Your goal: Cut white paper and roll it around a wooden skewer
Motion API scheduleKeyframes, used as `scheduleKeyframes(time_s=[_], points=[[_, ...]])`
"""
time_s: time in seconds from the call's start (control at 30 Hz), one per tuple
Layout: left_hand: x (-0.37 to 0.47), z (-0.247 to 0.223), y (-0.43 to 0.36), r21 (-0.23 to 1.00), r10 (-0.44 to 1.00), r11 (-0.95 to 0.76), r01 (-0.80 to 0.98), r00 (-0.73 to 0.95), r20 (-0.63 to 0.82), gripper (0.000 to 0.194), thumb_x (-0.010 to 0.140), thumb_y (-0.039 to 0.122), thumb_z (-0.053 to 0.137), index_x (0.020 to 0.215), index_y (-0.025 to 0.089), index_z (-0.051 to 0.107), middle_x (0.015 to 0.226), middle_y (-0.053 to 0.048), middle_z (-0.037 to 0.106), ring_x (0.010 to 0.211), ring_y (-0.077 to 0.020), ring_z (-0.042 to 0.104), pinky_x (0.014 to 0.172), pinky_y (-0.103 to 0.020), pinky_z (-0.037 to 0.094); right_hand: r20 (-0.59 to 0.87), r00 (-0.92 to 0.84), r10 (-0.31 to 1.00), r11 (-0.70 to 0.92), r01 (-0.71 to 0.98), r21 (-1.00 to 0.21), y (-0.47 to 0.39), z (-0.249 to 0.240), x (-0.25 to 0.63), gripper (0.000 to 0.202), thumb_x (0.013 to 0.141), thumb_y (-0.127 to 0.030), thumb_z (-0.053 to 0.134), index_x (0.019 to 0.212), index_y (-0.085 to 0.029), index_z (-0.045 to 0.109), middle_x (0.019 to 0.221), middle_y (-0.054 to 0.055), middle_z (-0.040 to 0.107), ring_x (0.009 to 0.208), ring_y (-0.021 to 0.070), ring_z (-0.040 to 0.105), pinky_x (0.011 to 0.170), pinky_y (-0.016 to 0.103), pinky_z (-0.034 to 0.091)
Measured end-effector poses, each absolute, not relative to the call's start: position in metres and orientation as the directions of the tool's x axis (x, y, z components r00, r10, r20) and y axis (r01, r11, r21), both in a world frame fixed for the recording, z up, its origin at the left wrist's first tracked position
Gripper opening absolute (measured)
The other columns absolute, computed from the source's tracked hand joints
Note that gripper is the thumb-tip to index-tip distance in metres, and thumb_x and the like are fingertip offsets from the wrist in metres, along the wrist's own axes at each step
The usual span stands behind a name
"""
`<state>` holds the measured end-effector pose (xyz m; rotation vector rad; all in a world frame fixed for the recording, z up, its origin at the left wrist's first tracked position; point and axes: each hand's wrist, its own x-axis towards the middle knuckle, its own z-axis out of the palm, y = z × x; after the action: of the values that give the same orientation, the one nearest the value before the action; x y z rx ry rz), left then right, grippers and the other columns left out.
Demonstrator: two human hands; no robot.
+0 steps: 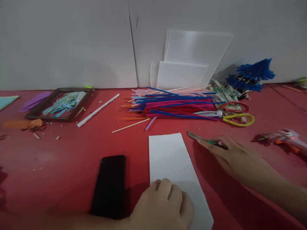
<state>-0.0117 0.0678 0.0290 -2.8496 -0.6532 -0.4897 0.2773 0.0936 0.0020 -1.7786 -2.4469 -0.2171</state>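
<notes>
My left hand [165, 204]'s down low, knuckles up, fingers kinda curled under. Right hand [226, 153]'s further out, fingers bent in a grip, bare forearm slanted in from the right.

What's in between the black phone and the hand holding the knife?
A white board lies between the black phone and the right hand, with strips of red tabletop either side, in the head view.

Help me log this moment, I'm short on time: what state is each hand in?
Left hand: curled on the white board; whether it grips anything cannot be told.
Right hand: closed, holding the knife.
</notes>
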Motion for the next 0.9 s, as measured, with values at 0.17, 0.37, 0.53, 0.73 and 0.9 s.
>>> scheduleKeyframes(time_s=[0.17,0.37,0.53,0.73,0.9], points=[[-0.009,0.036,0.081,-0.009,0.420,-0.907,0.422,0.904,0.077,0.011,0.085,0.013,0.061,0.080,0.019,0.053,0.072,0.000,0.060,0.065,-0.0173,0.056,0.046,-0.026,0.043,0.296,-0.324,0.898,0.308,0.946,0.102,0.084,-0.007,0.261,0.048,0.091,-0.012,0.038,0.129,-0.023,0.065,0.105,0.014,0.065,0.093,0.0282,0.063,0.082,0.048,0.054],[-0.004,0.042,0.088,-0.011,0.482,-0.873,0.487,0.860,-0.165,0.013,0.084,0.004,0.054,0.084,0.017,0.056,0.078,-0.005,0.064,0.070,-0.0202,0.061,0.050,-0.028,0.048,0.150,-0.411,0.899,0.437,0.847,-0.302,0.051,-0.001,0.219,0.049,0.087,-0.038,0.058,0.135,-0.025,0.058,0.126,0.015,0.061,0.114,0.0309,0.059,0.090,0.048,0.054],[-0.005,0.046,0.090,-0.011,0.529,-0.843,0.538,0.824,-0.206,0.017,0.084,0.001,0.050,0.087,0.015,0.057,0.082,-0.006,0.065,0.070,-0.0230,0.064,0.052,-0.031,0.051,-0.034,-0.475,0.880,0.425,0.816,-0.392,0.061,0.006,0.214,0.060,0.085,-0.021,0.053,0.145,-0.025,0.049,0.143,0.014,0.054,0.132,0.0327,0.048,0.102,0.056,0.046],[-0.006,0.047,0.109,0.012,0.570,-0.806,0.592,0.781,-0.255,0.022,0.083,-0.003,0.045,0.093,0.015,0.056,0.091,-0.008,0.066,0.079,-0.0253,0.067,0.059,-0.034,0.053,-0.073,-0.545,0.835,0.461,0.766,-0.448,0.083,0.014,0.211,0.070,0.082,-0.011,0.045,0.151,-0.025,0.040,0.149,0.011,0.050,0.142,0.0309,0.037,0.108,0.058,0.041],[-0.011,0.049,0.121,0.153,0.597,-0.751,0.642,0.759,-0.259,0.034,0.071,-0.009,0.047,0.094,0.016,0.052,0.093,-0.006,0.064,0.081,-0.0233,0.064,0.068,-0.034,0.051,0.114,-0.487,0.866,0.470,0.714,-0.520,0.091,0.021,0.205,0.048,0.083,-0.016,0.049,0.130,-0.019,0.057,0.131,0.015,0.062,0.123,0.0277,0.055,0.102,0.051,0.048]])
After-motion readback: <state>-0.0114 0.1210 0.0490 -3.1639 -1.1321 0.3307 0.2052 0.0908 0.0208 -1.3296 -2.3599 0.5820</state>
